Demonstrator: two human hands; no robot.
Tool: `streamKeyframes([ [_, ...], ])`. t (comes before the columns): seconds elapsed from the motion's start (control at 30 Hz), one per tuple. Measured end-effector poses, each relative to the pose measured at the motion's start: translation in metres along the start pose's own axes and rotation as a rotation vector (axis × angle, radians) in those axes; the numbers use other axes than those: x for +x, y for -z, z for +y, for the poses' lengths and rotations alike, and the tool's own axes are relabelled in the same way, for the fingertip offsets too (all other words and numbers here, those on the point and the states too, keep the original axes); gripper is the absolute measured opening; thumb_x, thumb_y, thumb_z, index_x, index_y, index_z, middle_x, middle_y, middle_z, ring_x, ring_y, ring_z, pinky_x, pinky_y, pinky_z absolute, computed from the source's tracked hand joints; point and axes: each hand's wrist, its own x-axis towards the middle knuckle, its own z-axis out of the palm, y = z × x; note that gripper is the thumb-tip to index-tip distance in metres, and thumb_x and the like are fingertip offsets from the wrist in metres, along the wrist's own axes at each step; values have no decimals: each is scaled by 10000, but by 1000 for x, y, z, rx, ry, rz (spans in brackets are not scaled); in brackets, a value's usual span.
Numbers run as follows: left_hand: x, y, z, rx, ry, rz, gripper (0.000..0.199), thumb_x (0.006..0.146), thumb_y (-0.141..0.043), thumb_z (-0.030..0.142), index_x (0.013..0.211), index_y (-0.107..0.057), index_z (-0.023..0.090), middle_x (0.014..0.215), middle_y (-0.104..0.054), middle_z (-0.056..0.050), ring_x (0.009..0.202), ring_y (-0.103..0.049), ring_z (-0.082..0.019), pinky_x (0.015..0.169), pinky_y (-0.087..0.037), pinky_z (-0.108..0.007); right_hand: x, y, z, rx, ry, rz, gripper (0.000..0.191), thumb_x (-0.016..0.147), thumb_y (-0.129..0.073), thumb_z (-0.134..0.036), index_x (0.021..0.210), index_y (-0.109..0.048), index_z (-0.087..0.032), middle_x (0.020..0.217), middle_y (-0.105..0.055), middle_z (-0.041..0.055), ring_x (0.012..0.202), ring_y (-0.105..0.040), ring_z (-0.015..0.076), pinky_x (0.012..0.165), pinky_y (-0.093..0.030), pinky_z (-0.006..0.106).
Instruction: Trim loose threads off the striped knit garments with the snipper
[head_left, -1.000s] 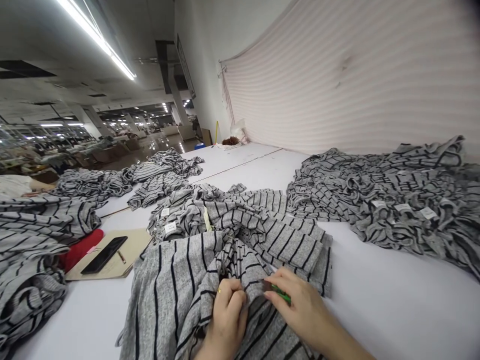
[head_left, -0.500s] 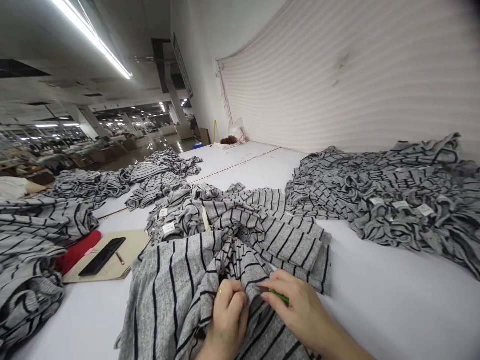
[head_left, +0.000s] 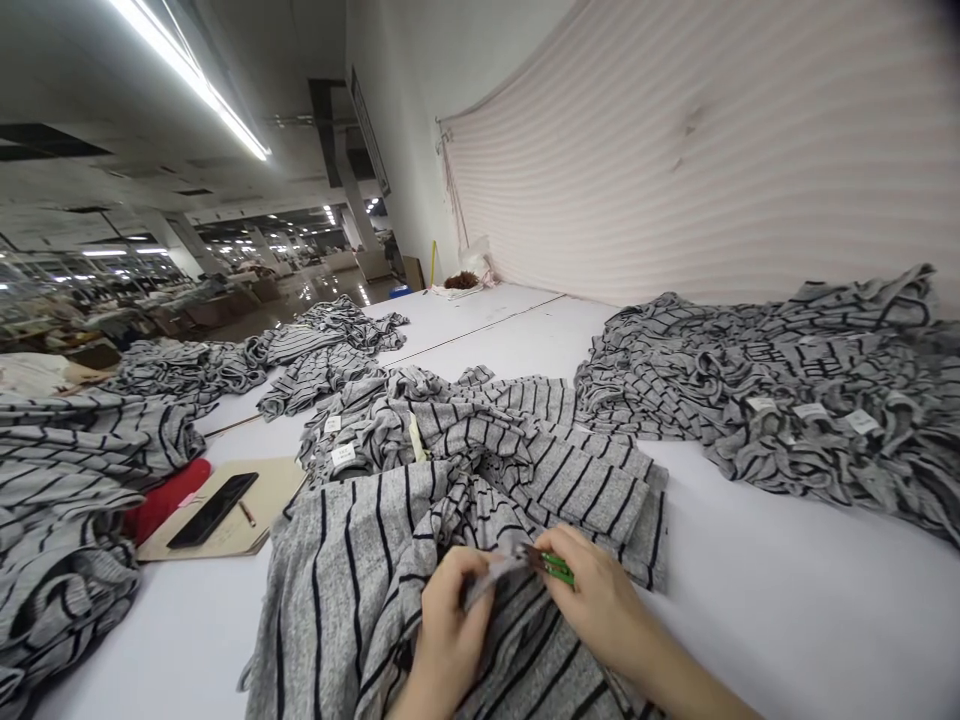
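Left hand (head_left: 450,625) pinches, fingers closed, a fold of grey black-striped knit garment (head_left: 337,610); right hand (head_left: 592,600) curls firmly around green-handled metal thread snips (head_left: 558,568), just beside it.

The grey marled knit garment (head_left: 352,610) was soft, slightly fuzzy cloth with matt black stripes. Above it showed a glossy green plastic handle (head_left: 558,569) (the shiniest small thing there). Left of the garment, a glossy black phone (head_left: 212,510) lay on a matt paper pad (head_left: 270,510), atop the smooth white surface (head_left: 787,570).
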Motion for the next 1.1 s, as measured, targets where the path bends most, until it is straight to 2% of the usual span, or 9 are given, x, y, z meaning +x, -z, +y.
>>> streamKeyframes([
  [0.07,5,4,1,-135,281,-52,178,905,-482,314,1032,-562,217,673,-563,17,624,-541,-155,603,-447,-261,4,2,0,-9,4,6,131,836,-490,-146,827,-584,-236,843,-599,11,764,-591,189,663,-437,278],
  [0.1,7,5,2,-173,377,-53,257,906,-480,370,1091,-559,212,655,-534,27,598,-512,-149,587,-431,-256,5,4,0,-11,7,-10,87,837,-528,-182,856,-592,-238,866,-601,12,777,-594,191,669,-438,279],
  [0.17,11,7,2,-228,457,-41,331,884,-497,442,1108,-579,213,680,-525,25,616,-494,-150,612,-427,-258,6,8,-3,-27,33,-61,109,830,-595,-243,935,-617,-254,921,-607,13,809,-602,197,695,-442,282],
  [0.23,12,8,2,-272,481,-37,352,866,-515,468,1106,-596,223,721,-545,17,654,-511,-157,647,-436,-264,5,11,-7,-63,71,-102,165,837,-613,-271,1000,-637,-273,949,-615,15,830,-606,203,716,-442,287],
  [0.33,12,7,0,-293,479,-37,364,866,-514,472,1124,-604,230,716,-557,17,658,-526,-161,659,-445,-269,6,12,-13,-109,100,-123,146,869,-586,-272,988,-670,-272,912,-630,17,808,-609,202,710,-439,284],
  [0.53,10,7,0,-279,474,-47,369,866,-518,469,1134,-611,233,747,-566,9,691,-519,-166,693,-441,-276,13,10,-16,-97,101,-108,143,873,-584,-267,952,-703,-273,871,-642,7,781,-617,188,693,-435,262],
  [0.73,12,5,1,-344,556,-82,363,884,-493,461,1154,-574,234,757,-508,25,703,-445,-149,726,-381,-258,10,19,-17,-92,64,-152,136,860,-600,-267,956,-696,-282,879,-635,-4,767,-604,174,634,-410,238],
  [0.97,12,6,1,-383,582,-86,335,847,-554,462,1084,-604,231,846,-570,4,814,-496,-176,768,-375,-257,16,14,-16,-104,102,-154,146,860,-612,-248,975,-698,-273,890,-644,-11,793,-609,172,681,-409,250],
  [1.1,14,5,1,-494,619,-65,315,841,-563,448,1067,-580,230,789,-553,22,759,-494,-159,734,-387,-243,16,12,-11,-75,73,-119,146,867,-596,-255,963,-705,-265,899,-647,-3,787,-613,172,669,-418,248],
])
